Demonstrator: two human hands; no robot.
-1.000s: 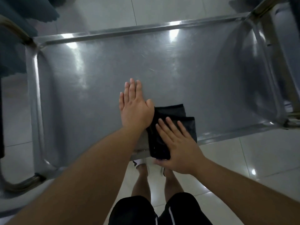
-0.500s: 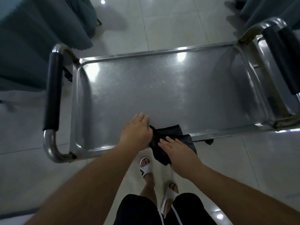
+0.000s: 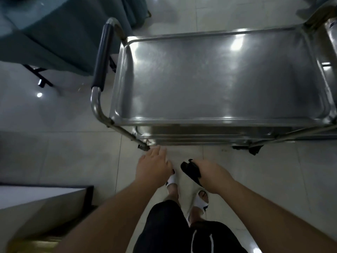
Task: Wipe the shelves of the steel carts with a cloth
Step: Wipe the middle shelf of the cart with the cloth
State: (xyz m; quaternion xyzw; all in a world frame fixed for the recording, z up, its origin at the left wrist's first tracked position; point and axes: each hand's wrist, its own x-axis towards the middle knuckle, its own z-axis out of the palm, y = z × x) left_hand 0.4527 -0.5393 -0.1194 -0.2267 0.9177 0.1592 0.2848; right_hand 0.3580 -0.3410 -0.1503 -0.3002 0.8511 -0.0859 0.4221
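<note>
A steel cart stands before me, and its top shelf (image 3: 218, 84) is bare and shiny. A lower shelf edge (image 3: 200, 137) shows under the near rim. My right hand (image 3: 212, 175) grips a bunched black cloth (image 3: 190, 171) above the floor, in front of the cart and clear of it. My left hand (image 3: 153, 166) hovers beside it with loose fingers and holds nothing, close to the cart's near left leg (image 3: 144, 147).
A black padded push handle (image 3: 101, 55) runs along the cart's left end. A second cart (image 3: 328, 33) adjoins on the right. Teal fabric-covered furniture (image 3: 45, 30) sits at the upper left, a white-topped table corner (image 3: 45, 194) at the lower left. My sandalled feet (image 3: 198, 199) are on tiled floor.
Both hands came off the top shelf and drew back toward me. The right hand went from pressing the cloth flat to gripping it bunched. The view pulled back from the cart.
</note>
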